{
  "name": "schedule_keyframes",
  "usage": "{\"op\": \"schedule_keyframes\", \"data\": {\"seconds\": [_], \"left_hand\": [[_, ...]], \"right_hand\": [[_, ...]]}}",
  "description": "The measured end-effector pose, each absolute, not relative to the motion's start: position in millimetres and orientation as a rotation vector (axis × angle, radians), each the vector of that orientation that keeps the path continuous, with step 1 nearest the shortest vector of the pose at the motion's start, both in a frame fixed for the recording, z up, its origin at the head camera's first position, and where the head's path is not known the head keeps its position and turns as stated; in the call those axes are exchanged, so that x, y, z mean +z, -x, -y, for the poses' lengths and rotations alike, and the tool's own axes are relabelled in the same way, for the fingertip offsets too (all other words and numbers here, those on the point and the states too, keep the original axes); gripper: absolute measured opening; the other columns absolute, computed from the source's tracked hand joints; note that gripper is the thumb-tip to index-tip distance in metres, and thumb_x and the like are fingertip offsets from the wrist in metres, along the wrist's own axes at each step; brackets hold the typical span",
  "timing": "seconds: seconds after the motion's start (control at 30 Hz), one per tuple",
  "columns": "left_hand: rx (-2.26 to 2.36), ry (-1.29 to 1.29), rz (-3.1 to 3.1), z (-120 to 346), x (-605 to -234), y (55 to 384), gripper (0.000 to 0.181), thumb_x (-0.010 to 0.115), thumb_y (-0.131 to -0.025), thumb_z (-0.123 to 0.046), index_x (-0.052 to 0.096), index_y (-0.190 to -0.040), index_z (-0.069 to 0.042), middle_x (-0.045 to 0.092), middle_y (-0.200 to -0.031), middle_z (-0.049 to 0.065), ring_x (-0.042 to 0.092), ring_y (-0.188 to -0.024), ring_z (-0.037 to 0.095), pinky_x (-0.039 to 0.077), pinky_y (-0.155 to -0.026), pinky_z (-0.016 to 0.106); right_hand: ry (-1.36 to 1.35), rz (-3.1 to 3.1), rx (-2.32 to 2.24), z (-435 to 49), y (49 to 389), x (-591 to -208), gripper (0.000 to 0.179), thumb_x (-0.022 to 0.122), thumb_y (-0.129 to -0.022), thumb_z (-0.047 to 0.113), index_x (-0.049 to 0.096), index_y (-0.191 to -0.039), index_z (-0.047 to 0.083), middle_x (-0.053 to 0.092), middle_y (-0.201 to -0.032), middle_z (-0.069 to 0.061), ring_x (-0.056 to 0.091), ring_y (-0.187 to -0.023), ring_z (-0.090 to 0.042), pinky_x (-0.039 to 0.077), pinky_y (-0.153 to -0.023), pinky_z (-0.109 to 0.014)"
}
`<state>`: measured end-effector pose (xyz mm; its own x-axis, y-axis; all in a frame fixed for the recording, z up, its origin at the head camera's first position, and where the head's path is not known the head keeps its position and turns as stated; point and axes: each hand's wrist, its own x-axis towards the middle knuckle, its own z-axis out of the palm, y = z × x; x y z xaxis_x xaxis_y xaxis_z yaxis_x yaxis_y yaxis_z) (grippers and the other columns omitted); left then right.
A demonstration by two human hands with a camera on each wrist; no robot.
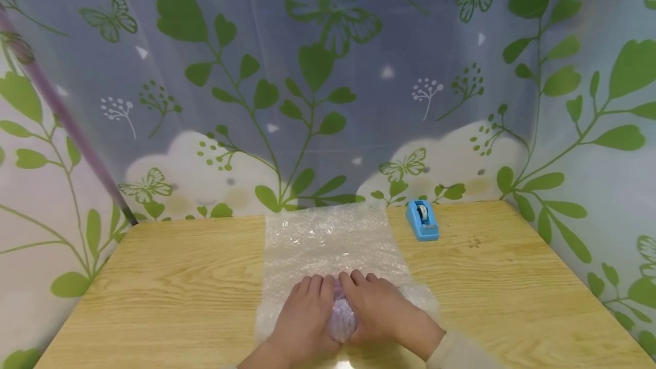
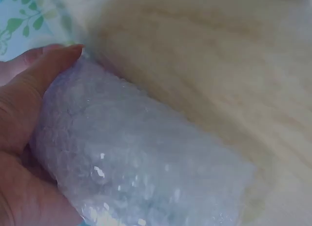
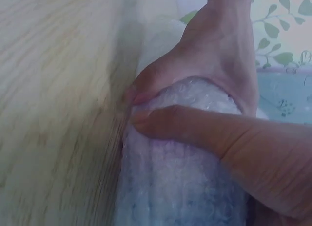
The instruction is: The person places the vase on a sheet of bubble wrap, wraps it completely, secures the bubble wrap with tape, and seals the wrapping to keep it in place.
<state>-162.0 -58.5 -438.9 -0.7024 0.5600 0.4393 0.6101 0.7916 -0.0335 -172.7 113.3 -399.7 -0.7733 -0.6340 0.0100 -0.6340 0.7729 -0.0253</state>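
Both hands grip a lilac object [image 1: 342, 320] rolled in bubble wrap, one at each side near the front of the table. My left hand [image 1: 306, 312] curls over its left part, and my right hand [image 1: 378, 307] curls over the right. Under and beyond them a sheet of clear bubble wrap [image 1: 328, 238] lies flat towards the back edge. In the left wrist view the wrapped roll [image 2: 141, 153] looks cylindrical, with the left thumb along its top. The right wrist view has both thumbs on the roll [image 3: 180, 187], tips close together. The layers hide what the lilac object is.
A blue tape dispenser [image 1: 422, 224] with a roll of tape stands at the back right of the wooden table [image 1: 195, 278]. Behind and at both sides hangs a curtain [image 1: 246, 27] printed with leaves and butterflies.
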Motion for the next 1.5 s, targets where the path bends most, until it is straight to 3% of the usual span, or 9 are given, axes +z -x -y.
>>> {"op": "schedule_keyframes", "data": {"seconds": [0.17, 0.53, 0.8, 1.13, 1.5], "left_hand": [[-0.155, 0.863, 2.539, 56.3, -443.3, 156.8, 0.084, 0.080, -0.056, -0.051, 0.050, -0.114, 0.002, 0.053, -0.097, 0.009, 0.052, -0.089, 0.024, 0.047, -0.080, 0.037], [-0.157, 0.924, 2.652, 61.4, -430.8, 154.1, 0.082, 0.081, -0.052, -0.045, 0.048, -0.113, -0.001, 0.053, -0.097, 0.007, 0.052, -0.090, 0.022, 0.047, -0.080, 0.035], [-0.185, 0.987, 2.765, 67.2, -423.9, 161.5, 0.079, 0.078, -0.055, -0.049, 0.048, -0.111, -0.002, 0.051, -0.093, 0.003, 0.052, -0.088, 0.020, 0.047, -0.078, 0.033], [-0.311, 1.012, 2.822, 71.4, -420.7, 165.3, 0.077, 0.082, -0.052, -0.053, 0.049, -0.103, -0.006, 0.048, -0.084, -0.003, 0.051, -0.077, 0.012, 0.047, -0.072, 0.027], [-0.617, 1.111, 3.070, 71.0, -410.0, 168.3, 0.070, 0.085, -0.052, -0.047, 0.050, -0.101, -0.011, 0.046, -0.080, -0.011, 0.047, -0.068, 0.003, 0.044, -0.063, 0.018]], "right_hand": [[-1.015, 2.926, -0.091, -110.9, 164.8, -399.5, 0.079, 0.074, -0.065, 0.060, 0.046, -0.116, 0.006, 0.053, -0.096, -0.007, 0.055, -0.077, -0.024, 0.050, -0.064, -0.036], [-1.124, 3.052, 0.134, -113.7, 167.7, -392.8, 0.076, 0.076, -0.067, 0.052, 0.045, -0.120, 0.007, 0.052, -0.099, -0.003, 0.055, -0.084, -0.020, 0.050, -0.073, -0.038], [-1.224, 3.132, 0.315, -111.4, 181.5, -389.6, 0.066, 0.080, -0.062, 0.044, 0.044, -0.108, 0.013, 0.046, -0.086, 0.005, 0.051, -0.073, -0.009, 0.048, -0.066, -0.028], [-1.212, 3.253, 0.437, -107.8, 188.4, -384.8, 0.070, 0.086, -0.055, 0.038, 0.043, -0.105, 0.014, 0.048, -0.086, 0.005, 0.051, -0.073, -0.008, 0.047, -0.068, -0.027], [-1.327, 3.486, 0.906, -116.2, 199.5, -383.5, 0.065, 0.085, -0.065, 0.032, 0.041, -0.110, 0.016, 0.051, -0.096, 0.010, 0.053, -0.088, -0.003, 0.044, -0.081, -0.022]]}}
